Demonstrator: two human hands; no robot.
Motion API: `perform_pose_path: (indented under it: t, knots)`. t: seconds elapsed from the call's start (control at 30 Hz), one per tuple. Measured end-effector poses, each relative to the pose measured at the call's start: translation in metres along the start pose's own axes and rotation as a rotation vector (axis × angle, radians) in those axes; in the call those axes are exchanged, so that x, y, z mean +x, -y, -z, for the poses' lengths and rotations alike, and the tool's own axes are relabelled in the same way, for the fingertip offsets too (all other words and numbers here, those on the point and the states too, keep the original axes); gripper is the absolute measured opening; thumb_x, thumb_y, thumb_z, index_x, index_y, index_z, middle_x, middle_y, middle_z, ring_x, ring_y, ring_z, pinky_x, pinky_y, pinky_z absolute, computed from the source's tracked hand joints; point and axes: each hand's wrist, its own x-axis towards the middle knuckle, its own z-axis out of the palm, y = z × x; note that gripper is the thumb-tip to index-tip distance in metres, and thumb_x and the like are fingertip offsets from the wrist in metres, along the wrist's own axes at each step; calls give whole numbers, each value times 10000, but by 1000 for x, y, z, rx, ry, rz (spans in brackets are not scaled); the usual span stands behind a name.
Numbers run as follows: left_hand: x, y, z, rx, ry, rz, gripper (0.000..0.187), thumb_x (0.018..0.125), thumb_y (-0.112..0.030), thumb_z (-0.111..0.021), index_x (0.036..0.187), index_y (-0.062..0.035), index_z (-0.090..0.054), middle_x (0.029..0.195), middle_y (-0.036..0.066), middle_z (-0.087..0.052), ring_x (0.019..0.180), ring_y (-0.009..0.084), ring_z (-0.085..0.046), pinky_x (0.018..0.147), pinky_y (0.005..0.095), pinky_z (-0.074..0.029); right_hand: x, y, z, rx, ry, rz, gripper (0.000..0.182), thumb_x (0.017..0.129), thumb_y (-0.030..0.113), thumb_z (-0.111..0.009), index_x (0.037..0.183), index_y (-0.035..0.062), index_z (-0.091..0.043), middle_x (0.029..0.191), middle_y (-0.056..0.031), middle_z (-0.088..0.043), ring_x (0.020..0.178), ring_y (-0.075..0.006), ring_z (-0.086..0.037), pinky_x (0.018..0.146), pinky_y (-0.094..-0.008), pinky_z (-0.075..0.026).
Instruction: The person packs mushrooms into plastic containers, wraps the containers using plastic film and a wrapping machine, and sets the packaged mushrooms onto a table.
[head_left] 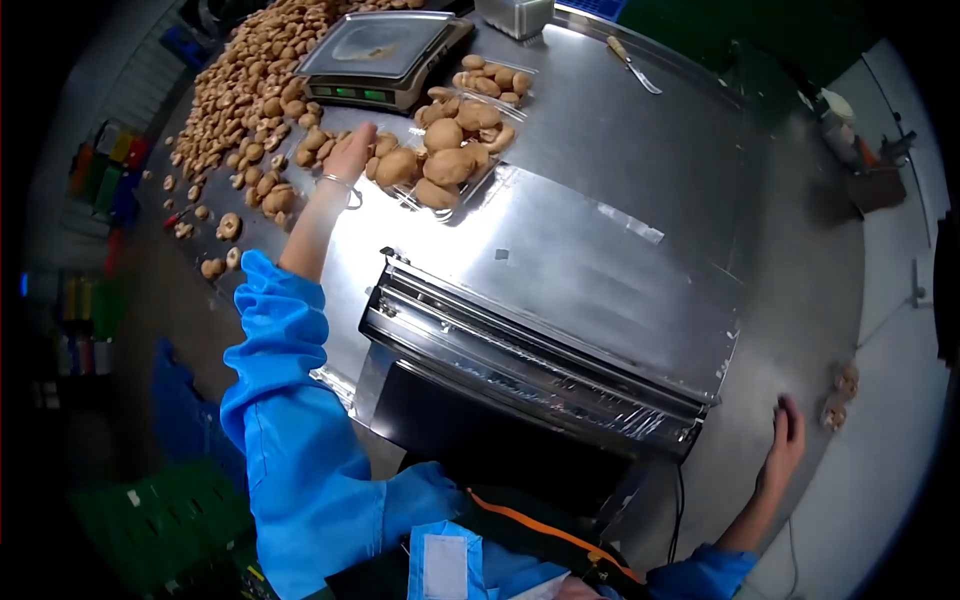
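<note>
My left hand (pixel 348 160) reaches across the steel table to the left side of the clear plastic trays (pixel 447 212) heaped with brown mushrooms (pixel 449 166). Its fingers are seen edge-on and blurred, so I cannot tell what they grip. Loose mushrooms (pixel 313 146) lie right beside it. My right hand (pixel 785 445) is at the lower right, past the end of the film wrapping machine (pixel 530 345), fingers apart and nothing in them. The wrapping machine lies between my two arms, close in front of my body.
A weighing scale (pixel 385 50) with green digits stands at the back, beside a large mushroom pile (pixel 245 75). Farther right lies a knife (pixel 633 65) near a stack of clear trays (pixel 515 15). Small packs of mushrooms (pixel 840 395) sit on the white surface at right.
</note>
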Motion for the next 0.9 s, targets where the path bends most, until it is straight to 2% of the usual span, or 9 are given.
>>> perform_pose_path:
  t: [0.07, 0.13, 0.2, 0.27, 0.37, 0.53, 0.63, 0.8, 0.9]
  knots:
    - [-12, -1, -4, 387, -48, -471, 552, 812, -437, -486, 1166, -14, -474, 1180, 136, -506, 1052, 275, -470, 869, 362, -371, 13, 84, -79, 143, 213, 279, 302, 895, 123, -455, 1157, -20, -502, 1133, -113, -546, 1063, -177, -505, 927, -293, -381]
    - [-56, -23, -2, 611, -328, -648, 577, 797, -395, -518, 1213, -7, -415, 1233, 160, -439, 1096, 354, -405, 900, 421, -338, 31, 152, -160, -5, 359, 505, 360, 915, 204, -429, 1215, 10, -474, 1209, -93, -501, 1109, -166, -469, 947, -286, -351]
    - [-82, -20, -6, 626, -249, -770, 561, 786, -368, -553, 1210, -24, -425, 1217, 165, -445, 1060, 370, -422, 898, 429, -326, 69, 190, -256, -18, 515, 523, 442, 913, 308, -424, 1271, 49, -421, 1270, -81, -457, 1151, -170, -432, 917, -284, -371]
    - [-97, -26, -12, 628, -4, -602, 543, 773, -307, -595, 1207, -29, -426, 1183, 159, -470, 1034, 359, -433, 892, 418, -322, 116, 199, -367, 121, 548, 545, 519, 888, 397, -422, 1283, 60, -402, 1238, -88, -459, 1086, -194, -454, 870, -315, -410]
    - [-81, -20, -16, 500, -4, -830, 413, 778, -169, -602, 1145, -31, -476, 1088, 132, -543, 1019, 339, -439, 874, 411, -336, 143, 222, -434, 51, 672, 478, 424, 848, 245, -489, 1220, 44, -446, 1080, -81, -532, 853, -158, -533, 708, -292, -467]
    - [-81, -17, -16, 239, 124, -986, 337, 792, -151, -591, 1107, -49, -533, 1030, 123, -572, 946, 310, -468, 843, 378, -363, 62, 205, -339, 200, 672, 32, 306, 774, 33, -547, 1071, -1, -479, 839, -70, -564, 576, -107, -515, 496, -247, -459]
    - [-100, -27, -34, 69, 193, -808, 254, 833, -135, -541, 1075, -67, -577, 878, 110, -585, 873, 263, -498, 786, 339, -380, 5, 162, -279, 343, 593, -136, 266, 757, -3, -554, 1002, -2, -449, 799, -84, -546, 609, -138, -549, 492, -252, -482]
    - [-153, -64, -70, 191, -69, -1331, 307, 741, -57, -620, 1044, -55, -571, 1016, 72, -594, 943, 230, -525, 782, 325, -406, -58, 125, -223, 413, 364, -280, 265, 765, 12, -562, 988, -3, -419, 794, -98, -533, 595, -159, -571, 499, -253, -511]
    - [-176, -50, -88, 231, 166, -1228, 321, 740, -67, -624, 1056, -53, -565, 1050, 91, -591, 924, 241, -559, 779, 335, -438, -66, 108, -199, 302, 402, -275, 331, 779, 70, -589, 1058, -13, -432, 898, -113, -526, 685, -151, -571, 563, -256, -507]
